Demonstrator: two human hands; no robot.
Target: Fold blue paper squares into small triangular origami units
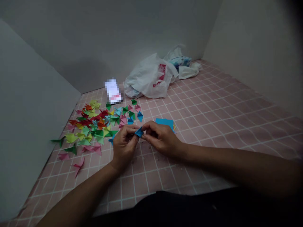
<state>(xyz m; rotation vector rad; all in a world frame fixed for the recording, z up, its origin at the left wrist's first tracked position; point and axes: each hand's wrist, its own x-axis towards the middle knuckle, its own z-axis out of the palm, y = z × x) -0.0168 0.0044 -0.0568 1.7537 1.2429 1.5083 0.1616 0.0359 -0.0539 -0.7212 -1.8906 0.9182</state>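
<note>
Blue folded paper (139, 132) is pinched in both hands. The left hand (126, 142) holds one side with its thumb and curled fingers, and the right hand (161, 138) nips the other side with its fingertips. Lots of little folded papers (100, 123), red, green, yellow, pink and blue, lie to the left of the blue folded paper. One pink folded one (79, 166) lies farther left and closer to the person. Blue paper squares (165, 123) lie just past the right hand. Farther away, a bright phone (113, 91) is to the left and a white bag (152, 77) a bit to the right. Everything is over a pink cover (203, 113) with pale lines.
</note>
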